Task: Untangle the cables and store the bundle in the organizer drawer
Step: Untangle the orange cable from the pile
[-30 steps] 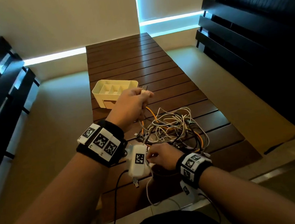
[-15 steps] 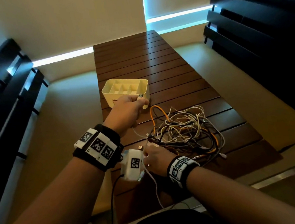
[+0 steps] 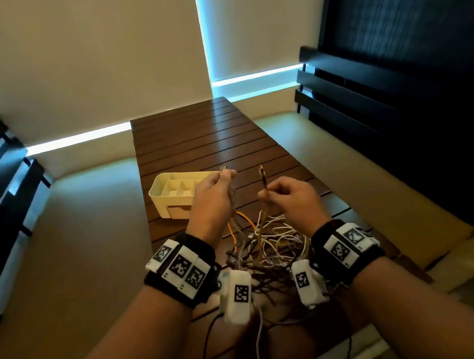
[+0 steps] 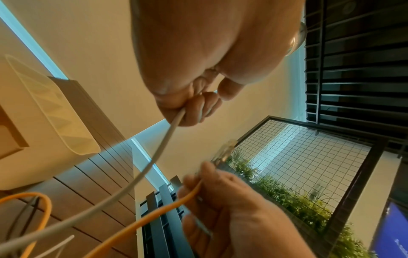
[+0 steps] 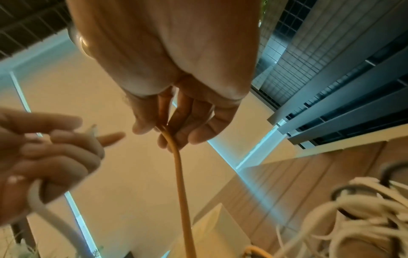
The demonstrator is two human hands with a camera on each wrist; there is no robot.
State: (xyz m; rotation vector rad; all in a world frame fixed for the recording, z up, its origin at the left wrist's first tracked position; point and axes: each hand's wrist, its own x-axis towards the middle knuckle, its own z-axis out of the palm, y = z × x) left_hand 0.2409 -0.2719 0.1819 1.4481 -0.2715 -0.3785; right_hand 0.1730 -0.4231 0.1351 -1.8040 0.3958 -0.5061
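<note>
A tangle of white, grey and orange cables point(image 3: 269, 243) lies on the slatted wooden table point(image 3: 202, 142), between my wrists. My left hand point(image 3: 225, 179) is raised above it and grips a grey cable point(image 4: 154, 157). The cable's metal plug point(image 3: 223, 169) pokes out past the fingers. My right hand point(image 3: 267, 195) pinches an orange cable point(image 5: 181, 183) just below its plug point(image 3: 262, 173), which points up. Both cables run down into the tangle. The cream organizer point(image 3: 157, 192) stands behind my left hand, with open top compartments and a drawer point(image 3: 179, 211) low in its front.
Cream bench cushions point(image 3: 93, 225) flank the table on both sides. Dark slatted backrests point(image 3: 354, 101) stand further out. Black and white leads point(image 3: 259, 351) from my wrist units hang over the table's near edge.
My right hand has left the near edge of the tangle and risen with the orange cable's end. My left hand has lifted its cable end higher. The camera has tilted up.
</note>
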